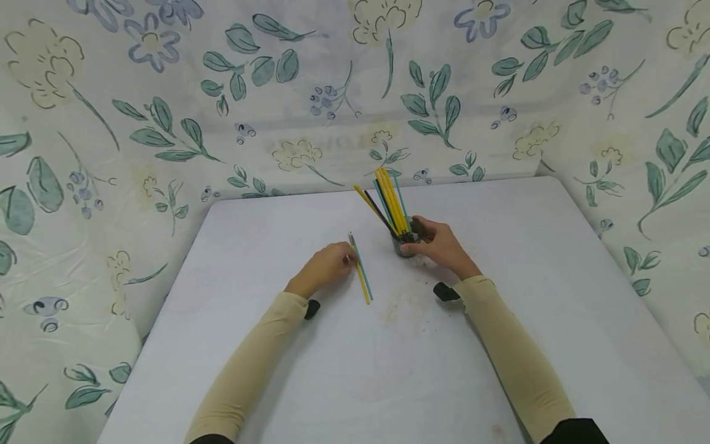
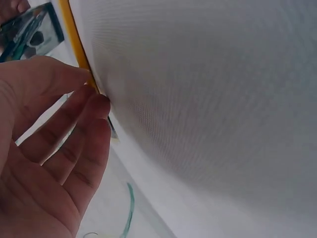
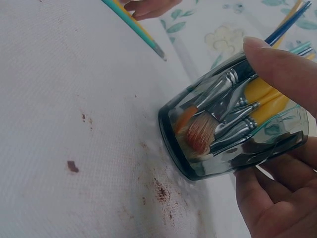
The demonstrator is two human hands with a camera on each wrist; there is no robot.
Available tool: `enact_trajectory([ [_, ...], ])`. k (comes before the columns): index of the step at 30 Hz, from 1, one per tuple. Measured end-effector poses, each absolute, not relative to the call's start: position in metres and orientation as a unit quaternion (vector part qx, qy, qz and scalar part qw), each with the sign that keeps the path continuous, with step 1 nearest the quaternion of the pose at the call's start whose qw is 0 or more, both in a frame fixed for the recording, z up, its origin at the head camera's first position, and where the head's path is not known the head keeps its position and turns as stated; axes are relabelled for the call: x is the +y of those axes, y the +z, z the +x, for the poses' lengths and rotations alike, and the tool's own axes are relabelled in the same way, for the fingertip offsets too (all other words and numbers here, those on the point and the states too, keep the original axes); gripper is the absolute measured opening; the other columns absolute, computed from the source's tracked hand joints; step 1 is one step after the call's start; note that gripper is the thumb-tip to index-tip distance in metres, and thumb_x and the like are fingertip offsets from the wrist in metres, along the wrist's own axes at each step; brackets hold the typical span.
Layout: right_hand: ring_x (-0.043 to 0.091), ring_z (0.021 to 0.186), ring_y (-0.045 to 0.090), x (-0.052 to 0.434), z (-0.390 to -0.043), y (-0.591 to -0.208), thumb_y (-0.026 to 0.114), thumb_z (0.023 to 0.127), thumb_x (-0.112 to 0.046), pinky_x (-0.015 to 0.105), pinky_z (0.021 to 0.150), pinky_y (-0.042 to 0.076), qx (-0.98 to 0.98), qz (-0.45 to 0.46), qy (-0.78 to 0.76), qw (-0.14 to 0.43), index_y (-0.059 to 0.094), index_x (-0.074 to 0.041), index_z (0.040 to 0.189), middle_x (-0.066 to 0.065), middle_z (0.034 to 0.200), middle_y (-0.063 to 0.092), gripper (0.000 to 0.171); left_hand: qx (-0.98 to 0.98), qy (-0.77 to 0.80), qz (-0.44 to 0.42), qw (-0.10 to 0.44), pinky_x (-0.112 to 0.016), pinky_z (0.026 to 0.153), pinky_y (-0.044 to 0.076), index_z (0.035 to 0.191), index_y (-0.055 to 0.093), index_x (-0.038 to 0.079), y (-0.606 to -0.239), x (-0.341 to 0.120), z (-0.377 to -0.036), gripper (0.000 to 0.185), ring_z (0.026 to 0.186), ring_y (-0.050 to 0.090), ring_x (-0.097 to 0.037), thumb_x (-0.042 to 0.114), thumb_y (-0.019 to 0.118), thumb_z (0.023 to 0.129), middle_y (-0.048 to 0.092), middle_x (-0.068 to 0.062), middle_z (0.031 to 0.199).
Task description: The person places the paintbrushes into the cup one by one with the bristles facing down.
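Left hand [image 1: 327, 266] has its fingertips pinched on the two brushes [image 1: 362, 271] lying flat on the table [image 1: 554, 296], so I'd roll one free before lifting. Right hand [image 1: 438, 243] is wrapped around the glass [image 3: 233, 134] of brushes just beside them; I'd keep it steady and upright.

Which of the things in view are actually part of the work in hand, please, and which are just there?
In use: glass of paintbrushes, gripped by right hand; two brushes on the table, touched by left hand.

Just there: white table; floral cloth; brown stains.
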State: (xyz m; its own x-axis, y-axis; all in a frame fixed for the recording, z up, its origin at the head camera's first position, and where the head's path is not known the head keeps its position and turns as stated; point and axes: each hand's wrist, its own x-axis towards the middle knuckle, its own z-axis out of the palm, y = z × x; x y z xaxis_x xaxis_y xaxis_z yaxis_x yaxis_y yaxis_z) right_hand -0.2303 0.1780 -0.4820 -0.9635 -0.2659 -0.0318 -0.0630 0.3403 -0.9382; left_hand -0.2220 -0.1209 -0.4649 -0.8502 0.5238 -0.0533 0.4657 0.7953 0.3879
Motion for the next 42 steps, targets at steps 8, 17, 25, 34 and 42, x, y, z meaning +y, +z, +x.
enact_trajectory([
  [8, 0.031, 0.150, 0.046, 0.178, -0.230, -0.481, 0.088, 0.083, -0.037, 0.045, 0.123, 0.038, 0.811, -0.104, -0.569, 0.086, 0.037, -0.012, 0.160, 0.014, 0.161, 0.046, 0.096, 0.947, 0.116, 0.294, 0.061, -0.043, 0.104, 0.056, 0.114, 0.077, 0.005, -0.460, -0.113, -0.217, 0.023, 0.121, 0.069, -0.027, 0.001, 0.065, 0.095, 0.073, -0.009, 0.119],
  [17, 0.030, 0.150, 0.046, 0.175, -0.231, -0.480, 0.087, 0.084, -0.036, 0.046, 0.123, 0.038, 0.817, -0.100, -0.561, 0.088, 0.037, -0.013, 0.161, 0.014, 0.161, 0.047, 0.094, 0.935, 0.031, 0.350, 0.056, -0.035, 0.089, 0.060, 0.107, 0.079, 0.008, -0.455, -0.121, -0.218, 0.018, 0.098, 0.068, -0.018, 0.003, 0.066, 0.096, 0.070, -0.005, 0.105],
  [25, 0.031, 0.150, 0.046, 0.174, -0.230, -0.479, 0.086, 0.085, -0.033, 0.046, 0.123, 0.037, 0.819, -0.098, -0.559, 0.086, 0.037, -0.011, 0.161, 0.014, 0.162, 0.046, 0.092, 0.925, -0.004, 0.371, 0.083, -0.030, 0.072, 0.056, 0.090, 0.076, 0.010, -0.447, -0.126, -0.215, 0.008, 0.075, 0.057, -0.012, 0.004, 0.071, 0.091, 0.063, 0.000, 0.088],
  [34, 0.032, 0.149, 0.047, 0.177, -0.230, -0.480, 0.087, 0.084, -0.035, 0.047, 0.123, 0.038, 0.823, -0.102, -0.553, 0.078, 0.037, -0.011, 0.161, 0.015, 0.161, 0.046, 0.094, 0.920, -0.010, 0.373, 0.121, -0.027, 0.068, 0.045, 0.083, 0.068, 0.013, -0.445, -0.124, -0.210, 0.015, 0.072, 0.050, -0.012, -0.001, 0.074, 0.084, 0.056, 0.003, 0.081],
  [42, 0.031, 0.151, 0.044, 0.178, -0.229, -0.481, 0.087, 0.084, -0.040, 0.046, 0.123, 0.038, 0.824, -0.095, -0.551, 0.087, 0.035, -0.012, 0.161, 0.013, 0.163, 0.043, 0.097, 0.915, -0.019, 0.388, 0.108, -0.024, 0.063, 0.040, 0.078, 0.065, 0.014, -0.447, -0.125, -0.204, 0.017, 0.068, 0.046, -0.011, 0.000, 0.073, 0.082, 0.051, 0.005, 0.078],
])
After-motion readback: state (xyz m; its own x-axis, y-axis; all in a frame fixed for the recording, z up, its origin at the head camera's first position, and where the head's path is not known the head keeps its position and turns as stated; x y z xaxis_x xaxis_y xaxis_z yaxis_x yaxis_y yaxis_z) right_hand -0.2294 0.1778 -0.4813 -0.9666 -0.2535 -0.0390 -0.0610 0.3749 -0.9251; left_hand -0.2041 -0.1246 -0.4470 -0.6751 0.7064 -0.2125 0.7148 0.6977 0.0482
